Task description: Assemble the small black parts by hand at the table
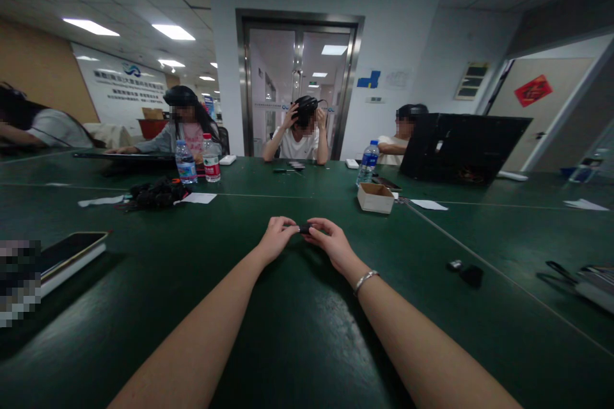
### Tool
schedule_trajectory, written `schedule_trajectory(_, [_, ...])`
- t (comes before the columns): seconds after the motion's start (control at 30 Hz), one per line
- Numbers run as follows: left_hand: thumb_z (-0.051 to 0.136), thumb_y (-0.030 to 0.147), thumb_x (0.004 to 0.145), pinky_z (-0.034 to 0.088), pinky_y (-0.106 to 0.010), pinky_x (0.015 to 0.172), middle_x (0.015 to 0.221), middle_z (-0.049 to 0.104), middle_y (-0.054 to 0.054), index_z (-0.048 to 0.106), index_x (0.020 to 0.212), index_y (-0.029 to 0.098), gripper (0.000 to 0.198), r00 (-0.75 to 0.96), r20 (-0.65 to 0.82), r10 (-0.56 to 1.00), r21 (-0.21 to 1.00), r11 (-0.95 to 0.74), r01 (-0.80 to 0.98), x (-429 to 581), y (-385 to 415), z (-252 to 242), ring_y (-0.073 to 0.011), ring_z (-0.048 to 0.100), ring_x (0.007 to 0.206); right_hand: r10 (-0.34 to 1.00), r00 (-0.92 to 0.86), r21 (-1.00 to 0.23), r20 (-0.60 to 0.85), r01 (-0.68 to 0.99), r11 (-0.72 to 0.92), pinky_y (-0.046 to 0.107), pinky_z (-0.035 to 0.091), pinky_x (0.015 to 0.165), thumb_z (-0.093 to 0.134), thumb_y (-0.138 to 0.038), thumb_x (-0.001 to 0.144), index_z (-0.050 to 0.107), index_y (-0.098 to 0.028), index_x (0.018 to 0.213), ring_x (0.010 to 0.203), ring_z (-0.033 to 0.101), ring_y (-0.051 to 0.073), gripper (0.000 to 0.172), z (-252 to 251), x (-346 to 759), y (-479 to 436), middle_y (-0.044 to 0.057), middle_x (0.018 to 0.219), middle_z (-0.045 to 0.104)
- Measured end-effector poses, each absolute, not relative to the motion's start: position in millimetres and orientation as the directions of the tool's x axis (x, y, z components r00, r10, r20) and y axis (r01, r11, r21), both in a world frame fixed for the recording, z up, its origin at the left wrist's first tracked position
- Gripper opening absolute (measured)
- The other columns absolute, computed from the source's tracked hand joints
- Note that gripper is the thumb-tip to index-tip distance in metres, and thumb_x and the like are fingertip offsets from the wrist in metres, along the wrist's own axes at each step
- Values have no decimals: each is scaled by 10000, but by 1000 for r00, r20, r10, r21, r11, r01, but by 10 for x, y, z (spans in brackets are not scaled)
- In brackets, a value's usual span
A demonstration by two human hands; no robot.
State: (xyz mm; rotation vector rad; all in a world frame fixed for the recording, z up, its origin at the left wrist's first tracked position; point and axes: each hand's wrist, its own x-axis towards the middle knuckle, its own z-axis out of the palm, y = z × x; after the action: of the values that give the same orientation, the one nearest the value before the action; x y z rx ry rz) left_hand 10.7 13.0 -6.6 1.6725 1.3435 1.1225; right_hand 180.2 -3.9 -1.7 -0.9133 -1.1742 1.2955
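Between my two hands, just above or on the green table (288, 332), is a small black cylindrical object (304, 229) with a lighter left end; its exact kind is too small to make out. My left hand (279, 235) pinches its left end with thumb and fingers. Around the right end close the fingers of my right hand (330, 239). A silver bracelet (365, 280) circles my right wrist. To the right on the table lie a small silvery piece (454, 265) and a small black item (472, 276), both apart from my hands.
An open cardboard box (375, 199) stands beyond my right hand, near a blue-labelled bottle (368, 163). Two more bottles (211, 160) and a black bundle (158, 194) are at the left. A phone on a white box (79, 255) lies far left. Several people sit around the table.
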Motion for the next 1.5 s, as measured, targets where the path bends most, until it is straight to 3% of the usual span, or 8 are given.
schedule_trajectory(0.1, [382, 532, 822, 447, -359, 849, 970, 554, -90, 624, 759, 150, 456, 156, 176, 972, 892, -225, 393, 105, 137, -72, -227, 569, 940, 988, -92, -970, 126, -220, 103, 338, 540, 815, 727, -215, 632, 640, -186, 903, 731, 654, 132, 286, -17, 1804, -45, 19, 908, 606])
schedule_trajectory(0.27, [658, 426, 680, 472, -326, 850, 1189, 411, -94, 569, 1024, 189, 427, 55, 247, 967, 905, -251, 345, 114, 123, -82, -206, 532, 1019, 986, -95, -963, 136, -246, 109, 331, 542, 807, 740, -232, 618, 637, -184, 898, 738, 650, 130, 302, -16, 1801, -47, 17, 904, 613])
schedule_trajectory(0.4, [410, 499, 835, 475, -361, 854, 1072, 456, -101, 620, 848, 157, 402, 133, 178, 975, 914, -214, 345, 111, 141, -83, -225, 520, 1026, 986, -102, -967, 130, -232, 103, 329, 536, 818, 733, -233, 621, 632, -182, 902, 735, 654, 129, 303, -9, 1793, -50, 13, 903, 612])
schedule_trajectory(0.5, [580, 367, 752, 455, -353, 899, 1105, 437, -83, 605, 867, 177, 224, 157, 226, 961, 897, -268, 352, 94, 114, -67, -217, 516, 1045, 987, -95, -968, 129, -229, 104, 324, 537, 805, 732, -231, 616, 629, -178, 897, 709, 649, 121, 304, -8, 1791, -46, 12, 897, 610])
schedule_trajectory(0.6, [685, 239, 634, 466, -333, 879, 1189, 389, -75, 552, 1017, 212, 406, 132, 220, 966, 916, -251, 313, 71, 63, -36, -209, 528, 1049, 987, -98, -969, 125, -224, 100, 324, 539, 797, 736, -241, 613, 625, -175, 906, 695, 646, 119, 320, -8, 1795, -43, 9, 874, 612])
schedule_trajectory(0.73, [595, 393, 735, 447, -324, 881, 1094, 491, -74, 611, 902, 190, 263, 189, 217, 958, 895, -273, 353, 65, 33, 10, -203, 554, 989, 988, -98, -970, 119, -226, 94, 326, 540, 810, 742, -247, 612, 629, -180, 908, 713, 648, 123, 324, 2, 1797, -57, 1, 865, 610])
schedule_trajectory(0.83, [346, 544, 838, 434, -332, 852, 861, 572, -69, 612, 671, 169, 490, 192, 185, 964, 841, -257, 476, 83, 30, 40, -201, 561, 868, 987, -110, -969, 119, -228, 92, 331, 540, 816, 737, -238, 621, 632, -185, 903, 725, 652, 126, 305, 11, 1795, -67, 8, 885, 610])
schedule_trajectory(1.5, [290, 579, 831, 379, -264, 639, 675, 554, -12, 575, 700, 177, 510, 199, 183, 963, 827, -260, 499, 121, 5, 80, -155, 496, 656, 984, -132, -972, 115, -218, 85, 314, 546, 801, 703, -207, 665, 631, -180, 911, 704, 653, 115, 258, 35, 1791, -83, 13, 885, 617])
